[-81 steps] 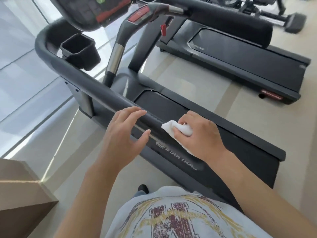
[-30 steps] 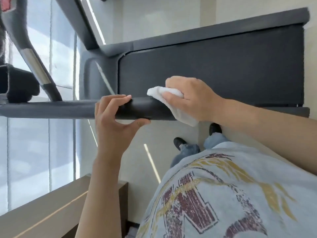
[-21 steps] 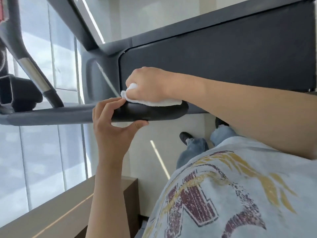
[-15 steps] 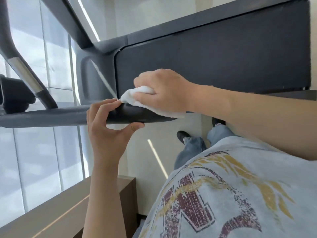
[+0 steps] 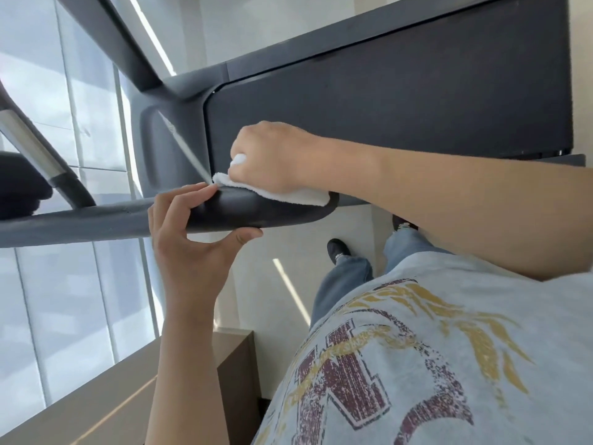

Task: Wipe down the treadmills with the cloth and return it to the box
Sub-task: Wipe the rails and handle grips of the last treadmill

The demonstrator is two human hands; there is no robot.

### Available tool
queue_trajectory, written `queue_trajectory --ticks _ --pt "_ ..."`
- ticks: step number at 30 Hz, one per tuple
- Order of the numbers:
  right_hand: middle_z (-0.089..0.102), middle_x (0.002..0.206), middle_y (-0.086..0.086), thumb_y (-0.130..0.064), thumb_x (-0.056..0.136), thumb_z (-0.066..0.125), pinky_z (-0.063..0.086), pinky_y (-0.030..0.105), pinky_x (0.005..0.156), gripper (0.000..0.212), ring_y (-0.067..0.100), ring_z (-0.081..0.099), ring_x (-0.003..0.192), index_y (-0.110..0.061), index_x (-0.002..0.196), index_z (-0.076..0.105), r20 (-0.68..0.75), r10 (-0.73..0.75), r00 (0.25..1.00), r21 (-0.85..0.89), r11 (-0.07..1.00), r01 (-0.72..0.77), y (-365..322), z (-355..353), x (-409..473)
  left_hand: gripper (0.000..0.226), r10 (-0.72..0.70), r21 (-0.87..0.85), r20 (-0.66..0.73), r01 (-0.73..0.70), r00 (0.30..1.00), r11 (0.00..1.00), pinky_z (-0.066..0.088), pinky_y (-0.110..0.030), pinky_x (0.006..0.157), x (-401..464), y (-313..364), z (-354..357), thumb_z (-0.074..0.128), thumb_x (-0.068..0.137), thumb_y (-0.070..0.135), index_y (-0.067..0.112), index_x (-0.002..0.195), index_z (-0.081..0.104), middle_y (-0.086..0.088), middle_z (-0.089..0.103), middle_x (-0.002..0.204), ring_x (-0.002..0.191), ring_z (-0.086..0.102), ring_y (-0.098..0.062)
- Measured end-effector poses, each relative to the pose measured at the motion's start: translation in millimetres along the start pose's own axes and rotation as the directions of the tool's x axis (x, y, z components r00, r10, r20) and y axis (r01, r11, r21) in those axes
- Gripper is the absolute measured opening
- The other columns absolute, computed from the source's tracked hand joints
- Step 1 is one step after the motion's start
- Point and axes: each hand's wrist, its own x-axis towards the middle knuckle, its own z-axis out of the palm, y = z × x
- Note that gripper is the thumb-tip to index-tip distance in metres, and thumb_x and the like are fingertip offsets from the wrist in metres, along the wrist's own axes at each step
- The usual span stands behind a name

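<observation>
A white cloth (image 5: pixel 300 195) lies on top of the dark end of the treadmill's handrail (image 5: pixel 256 213). My right hand (image 5: pixel 272 155) grips the cloth and presses it onto the rail. My left hand (image 5: pixel 189 232) holds the same rail from the near side, fingers over the top and thumb underneath, its fingertips touching the cloth's left edge. The treadmill's black belt deck (image 5: pixel 401 104) runs below and beyond the rail.
A brown cardboard box (image 5: pixel 134 380) stands at the lower left by my legs. A second handle with a silver grip (image 5: pixel 35 149) and a black cup holder (image 5: pixel 19 187) are at the far left. Glass wall panels run along the left.
The view swung from looking along the treadmill to looking straight down. My right hand slid the cloth back and forth on the rail's end. My left hand kept its hold.
</observation>
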Motion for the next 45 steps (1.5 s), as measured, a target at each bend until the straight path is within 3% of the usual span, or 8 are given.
queue_trajectory --ticks 7,13,19,29,32,37,42,45 --pt "0.046 0.063 -0.001 -0.049 0.098 0.049 0.024 0.026 0.052 0.047 0.012 0.037 0.053 -0.020 0.063 0.038 -0.353 -0.124 0.927 -0.201 0.978 0.054 -8 16 -34 0.074 0.047 -0.018 -0.049 -0.048 0.998 0.999 0.048 -0.044 0.102 -1 -7 2 0.093 0.066 0.057 0.014 0.122 0.072 -0.003 0.065 0.121 0.117 0.056 -0.023" --pt "0.048 0.066 0.003 -0.044 0.100 0.054 0.034 0.035 0.056 0.048 0.022 0.045 0.060 -0.011 0.066 0.043 -0.560 0.075 0.825 0.044 0.997 -0.060 27 33 -74 0.066 0.173 0.056 -0.007 -0.173 0.985 0.983 0.045 -0.042 0.106 -3 -16 -5 0.088 0.078 0.054 0.019 0.131 0.069 0.002 0.062 0.124 0.117 0.051 -0.018" --pt "0.038 0.065 -0.002 -0.040 0.102 0.052 0.032 0.036 0.056 0.049 0.019 0.039 0.058 -0.021 0.061 0.034 -0.805 0.166 0.570 0.019 0.967 -0.255 11 67 -73 0.051 0.397 0.028 0.152 -0.406 0.905 0.914 0.040 -0.035 0.115 11 -51 -38 0.077 0.095 0.032 0.019 0.142 0.063 0.005 0.064 0.138 0.130 0.051 -0.017" --pt "0.030 0.071 -0.002 -0.026 0.086 0.063 0.024 0.030 0.051 0.036 0.022 0.034 0.057 -0.018 0.063 0.038 -0.912 -0.324 0.254 -0.411 0.744 -0.527 -56 102 -42 0.045 0.466 0.034 0.161 -0.477 0.870 0.878 0.039 -0.030 0.103 40 -115 -87 0.074 0.097 0.039 0.022 0.137 0.066 0.004 0.065 0.133 0.126 0.054 -0.022" --pt "0.037 0.069 0.000 -0.024 0.081 0.067 0.026 0.030 0.050 0.033 0.023 0.036 0.057 -0.016 0.062 0.040 -0.888 -0.382 0.254 -0.459 0.710 -0.534 -74 122 -35 0.044 0.461 0.033 0.185 -0.474 0.868 0.880 0.042 -0.032 0.100 42 -131 -89 0.075 0.096 0.042 0.023 0.135 0.067 0.006 0.065 0.129 0.122 0.056 -0.021" --pt "0.053 0.074 0.002 -0.029 0.085 0.068 0.029 0.028 0.050 0.022 0.016 0.038 0.061 -0.014 0.072 0.060 -0.798 -0.441 0.411 -0.595 0.684 -0.421 -79 140 -35 0.041 0.477 -0.005 0.194 -0.486 0.857 0.874 0.043 -0.032 0.098 46 -137 -83 0.077 0.094 0.039 0.021 0.130 0.067 0.003 0.063 0.123 0.117 0.057 -0.023" --pt "0.048 0.073 0.003 -0.038 0.095 0.057 0.038 0.033 0.046 0.038 0.025 0.040 0.057 -0.012 0.069 0.048 -0.928 -0.204 0.313 -0.345 0.789 -0.509 -50 109 -77 0.038 0.449 -0.074 0.175 -0.443 0.876 0.894 0.044 -0.034 0.099 47 -139 -81 0.080 0.091 0.038 0.024 0.125 0.070 0.005 0.064 0.119 0.115 0.056 -0.021" --pt "0.038 0.072 -0.002 -0.032 0.093 0.057 0.034 0.032 0.047 0.034 0.026 0.038 0.056 -0.018 0.068 0.038 -0.916 -0.197 0.349 -0.362 0.778 -0.513 -59 103 -64 0.037 0.431 -0.119 0.141 -0.417 0.891 0.901 0.048 -0.045 0.105 44 -142 -78 0.081 0.090 0.037 0.026 0.124 0.071 0.007 0.065 0.119 0.115 0.057 -0.021"
